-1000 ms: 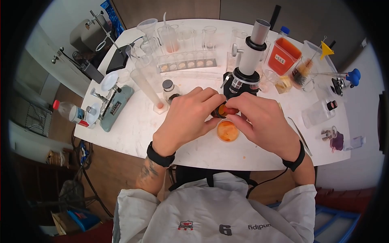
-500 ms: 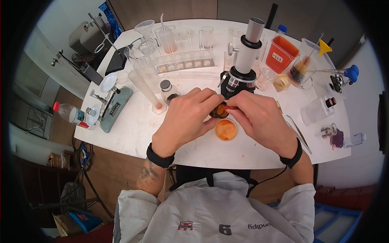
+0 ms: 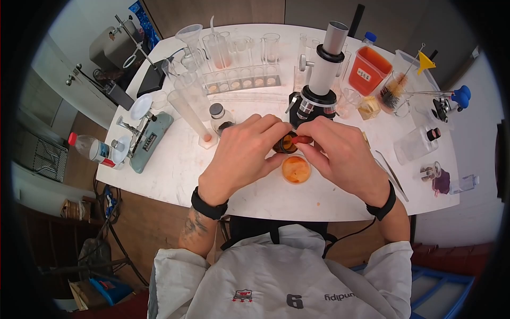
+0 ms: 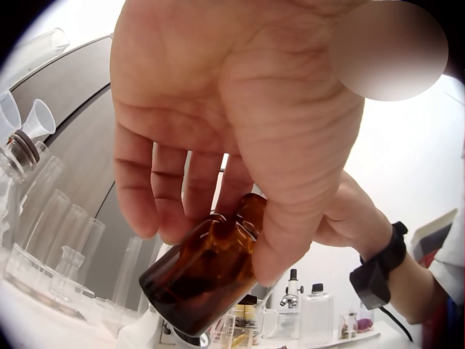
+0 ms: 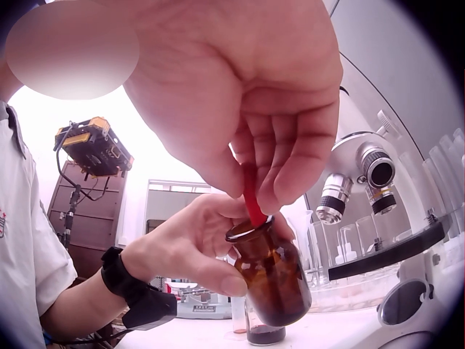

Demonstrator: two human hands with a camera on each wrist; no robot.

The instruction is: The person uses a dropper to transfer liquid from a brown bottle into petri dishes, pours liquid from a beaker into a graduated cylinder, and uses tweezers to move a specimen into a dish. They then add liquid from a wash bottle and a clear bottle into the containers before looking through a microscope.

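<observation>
Clock set on the amber bottle [image 5: 280,280], head view, twelve being the far side of the table. We have the bottle tilted in the grip of our left hand [image 3: 239,151], thumb and fingers about its shoulder. Our right hand [image 3: 344,159] pinches a red stick [image 5: 252,193], lower end at the bottle's mouth.

Surroundings: microscope [image 3: 322,80] at one o'clock, its base just beyond our right knuckles; we cannot tell whether they touch. It is the main obstacle. Dish with orange contents [image 3: 296,170] between five and six, just under the bottle. Capped jar [image 3: 220,121] toward ten, near the left fingers; measuring cylinder [image 3: 188,112] beyond it. Balance [image 3: 150,142] at nine, well apart. Tube rack [image 3: 243,82] at eleven. Red bin [image 3: 367,74] between one and two.

Room: bare white tabletop [image 3: 265,204] from the dish to the near edge at six, one orange fleck [image 3: 319,204] there. More bare surface between left wrist and balance. Tweezers [image 3: 391,174] past three bound the right.
</observation>
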